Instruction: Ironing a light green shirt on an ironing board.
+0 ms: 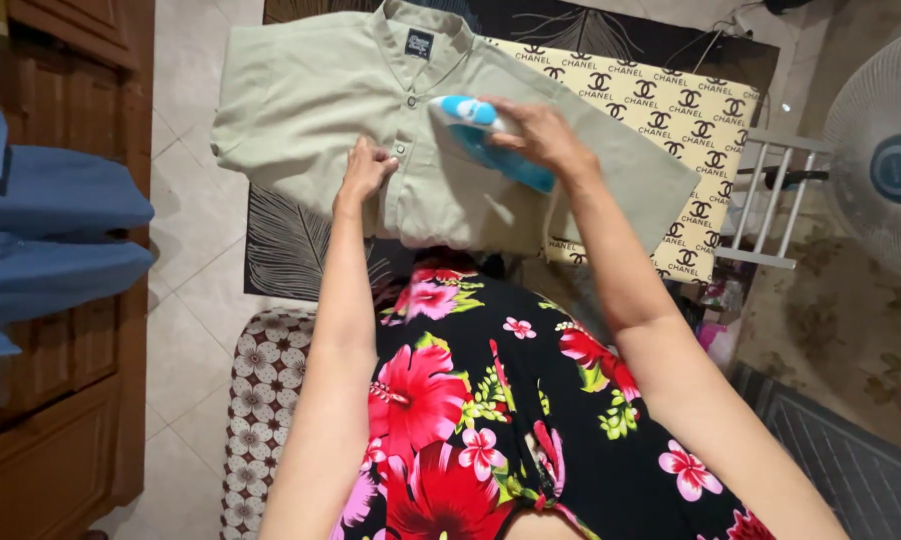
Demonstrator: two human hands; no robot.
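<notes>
ironing a pale green shirt, view from above

so the shirt is a pale grey-green button-up, spread flat with the collar pointing away from the person, lying across an ironing board with a cream cover printed in a repeating black pattern. the hem end hangs near the person's lap.

right hand is wrapped over the top of a blue and white iron, fingers curled down and clamped on its handle. the iron sits on the shirt front just right of the button strip, nose aimed toward the collar-ish left side.

left hand is on the cloth right beside the button placket, fingers bunched together and pinching or pressing the fabric, can't quite tell which. the two hands are near each other, with the placket between them.

around it: a floral dress in black with red and pink flowers fills the bottom, a patterned stool cushion pokes out on the left, blue clothes hang by a wooden cabinet, and a standing fan is off to the right.
</notes>
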